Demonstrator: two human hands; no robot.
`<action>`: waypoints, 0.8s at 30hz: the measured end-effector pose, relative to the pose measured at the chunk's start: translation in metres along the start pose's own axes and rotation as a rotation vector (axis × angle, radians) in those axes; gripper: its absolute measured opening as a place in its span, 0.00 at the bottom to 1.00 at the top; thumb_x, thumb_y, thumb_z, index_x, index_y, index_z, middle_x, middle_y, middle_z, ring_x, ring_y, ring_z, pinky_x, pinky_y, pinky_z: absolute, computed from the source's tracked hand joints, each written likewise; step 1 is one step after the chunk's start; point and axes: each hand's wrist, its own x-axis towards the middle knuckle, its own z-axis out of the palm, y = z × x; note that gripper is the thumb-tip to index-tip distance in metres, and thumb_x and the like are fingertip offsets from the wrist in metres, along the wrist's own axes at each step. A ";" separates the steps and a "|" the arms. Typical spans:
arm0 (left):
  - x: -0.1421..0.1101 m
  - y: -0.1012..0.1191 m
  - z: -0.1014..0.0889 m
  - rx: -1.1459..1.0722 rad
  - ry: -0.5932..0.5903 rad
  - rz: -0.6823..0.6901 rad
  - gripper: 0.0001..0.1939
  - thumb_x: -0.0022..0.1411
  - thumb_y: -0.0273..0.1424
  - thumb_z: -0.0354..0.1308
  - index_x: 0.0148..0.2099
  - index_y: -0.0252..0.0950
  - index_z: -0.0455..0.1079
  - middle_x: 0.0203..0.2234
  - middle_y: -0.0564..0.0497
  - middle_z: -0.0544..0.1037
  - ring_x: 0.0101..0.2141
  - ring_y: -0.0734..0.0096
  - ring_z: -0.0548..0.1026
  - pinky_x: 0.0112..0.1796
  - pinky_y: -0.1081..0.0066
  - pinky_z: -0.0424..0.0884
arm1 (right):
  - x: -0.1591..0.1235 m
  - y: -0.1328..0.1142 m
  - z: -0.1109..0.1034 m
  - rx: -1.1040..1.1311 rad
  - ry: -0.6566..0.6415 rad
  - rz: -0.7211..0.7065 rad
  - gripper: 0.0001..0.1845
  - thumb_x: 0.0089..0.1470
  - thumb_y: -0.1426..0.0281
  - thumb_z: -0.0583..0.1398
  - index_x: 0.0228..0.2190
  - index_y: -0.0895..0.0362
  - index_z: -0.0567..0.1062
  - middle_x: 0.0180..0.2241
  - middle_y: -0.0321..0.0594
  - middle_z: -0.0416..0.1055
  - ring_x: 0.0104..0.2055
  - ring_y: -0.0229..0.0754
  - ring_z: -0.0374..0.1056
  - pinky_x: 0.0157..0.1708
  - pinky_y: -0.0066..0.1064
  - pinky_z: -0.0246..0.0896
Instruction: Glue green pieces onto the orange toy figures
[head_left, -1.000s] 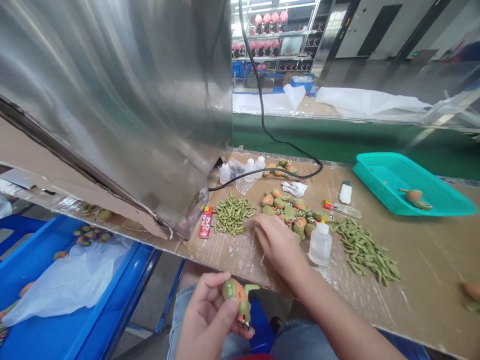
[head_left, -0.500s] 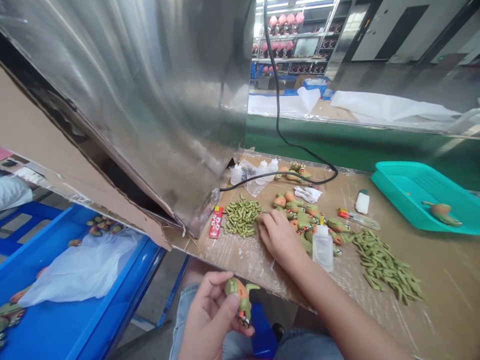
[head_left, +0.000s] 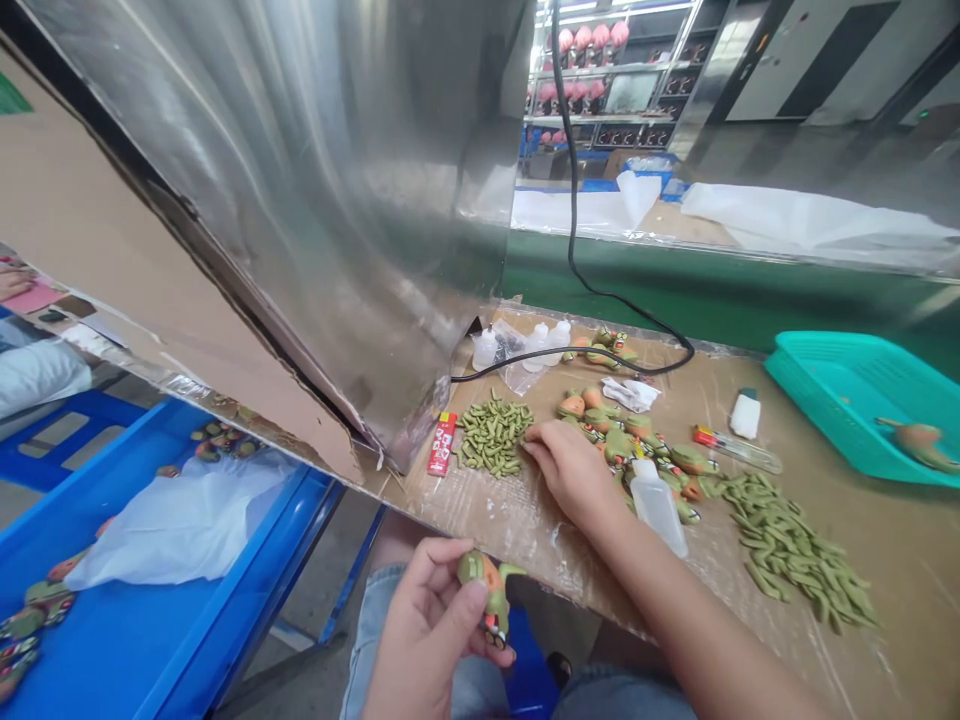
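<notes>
The left hand point(head_left: 442, 620) is pinching a green-and-orange figurine point(head_left: 487, 595) between thumb and fingers, above the lap and near the edge of the desk point(head_left: 480, 500). The figurine is probably feeling light and stiff, perhaps slightly slippery; its rounded body is looking like the safest hold, since the thin green limb jutting toward its one o'clock is seeming easiest to snap.

Taking the left hand as clock centre, the right hand point(head_left: 570, 465) is reaching over the desk at one o'clock, fingertips bunching beside a pile of small green pieces point(head_left: 493, 432); whether they are gripping one, I cannot tell.

At two o'clock, a translucent squeeze bottle point(head_left: 658, 508) is sitting beside the right forearm, its fill not showing clearly. Farther that way, a teal basket point(head_left: 810, 405) is holding an orange-and-green piece point(head_left: 922, 440). Toward nine o'clock, a blue bin point(head_left: 112, 650) is containing more figurines point(head_left: 49, 600) and a white sheet point(head_left: 180, 520).
</notes>
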 end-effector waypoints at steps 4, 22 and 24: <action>0.004 -0.001 0.005 0.018 -0.015 -0.016 0.17 0.44 0.34 0.69 0.36 0.36 0.69 0.22 0.54 0.78 0.20 0.73 0.73 0.17 0.70 0.76 | -0.004 0.000 -0.012 0.209 0.057 0.134 0.08 0.60 0.67 0.57 0.36 0.59 0.72 0.35 0.38 0.71 0.36 0.40 0.69 0.39 0.38 0.65; -0.009 0.004 0.017 -0.048 -0.268 -0.069 0.13 0.47 0.29 0.68 0.37 0.38 0.72 0.25 0.54 0.79 0.24 0.72 0.75 0.21 0.71 0.77 | -0.086 -0.083 -0.082 0.565 -0.075 0.052 0.09 0.58 0.75 0.55 0.38 0.50 0.72 0.32 0.34 0.68 0.34 0.36 0.67 0.32 0.24 0.64; -0.011 0.003 0.017 -0.049 -0.283 -0.070 0.13 0.47 0.29 0.68 0.37 0.38 0.72 0.25 0.54 0.79 0.24 0.72 0.76 0.20 0.71 0.77 | -0.089 -0.082 -0.082 0.508 -0.066 -0.016 0.12 0.58 0.77 0.54 0.40 0.50 0.71 0.33 0.36 0.67 0.35 0.37 0.66 0.32 0.25 0.64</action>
